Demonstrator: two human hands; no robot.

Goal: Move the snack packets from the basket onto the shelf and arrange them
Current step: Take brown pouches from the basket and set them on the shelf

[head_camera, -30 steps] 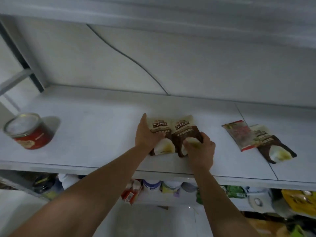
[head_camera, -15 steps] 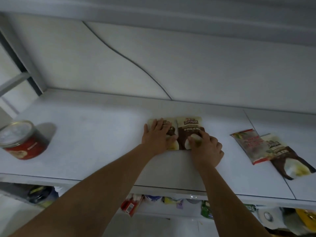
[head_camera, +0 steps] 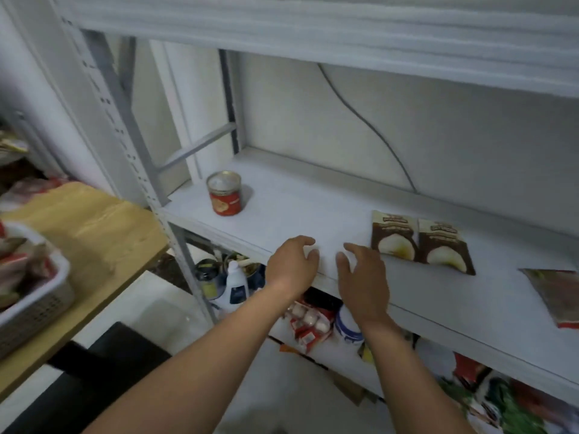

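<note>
The shelf (head_camera: 313, 214) is looking matt, the snack packets (head_camera: 394, 239) are gleaming glossy, the table (head_camera: 94, 220) is showing wood grain

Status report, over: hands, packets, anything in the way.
Open and empty: left hand, right hand, at the shelf front. Two brown snack packets flat, side by side on shelf; more in the basket. Red can stands clear at left.

You work from a single view: the head camera, worn on the person's head, facing forward and down. It looks at the shelf (head_camera: 313, 208) from close in, obliquely from its left front, so the board runs toward the lower right. The basket (head_camera: 31, 311) is cut by the left edge; the left hand (head_camera: 293, 264) and right hand (head_camera: 363, 277) sit mid-frame.
</note>
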